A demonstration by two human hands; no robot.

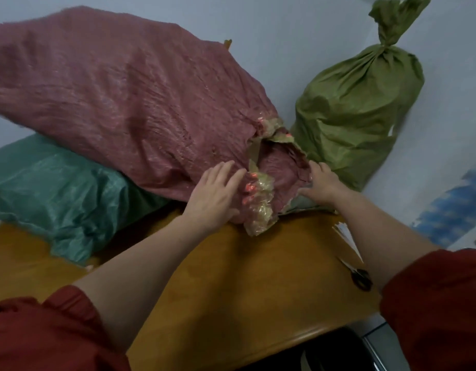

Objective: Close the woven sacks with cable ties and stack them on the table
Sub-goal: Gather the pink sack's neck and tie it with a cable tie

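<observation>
The red sack [119, 97] on the teal sack [44, 188] is pressed by the open left hand [212, 194]; its mouth rim is touched by the right hand [321, 183], grip unclear

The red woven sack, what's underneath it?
A teal woven sack lies under its left part, on the wooden table. The red woven sack covers the teal sack's far side.

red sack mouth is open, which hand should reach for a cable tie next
Right hand, probably. The cable ties lie on the table beside its forearm; the left hand rests flat on the red sack by the mouth and can steady it.
</observation>
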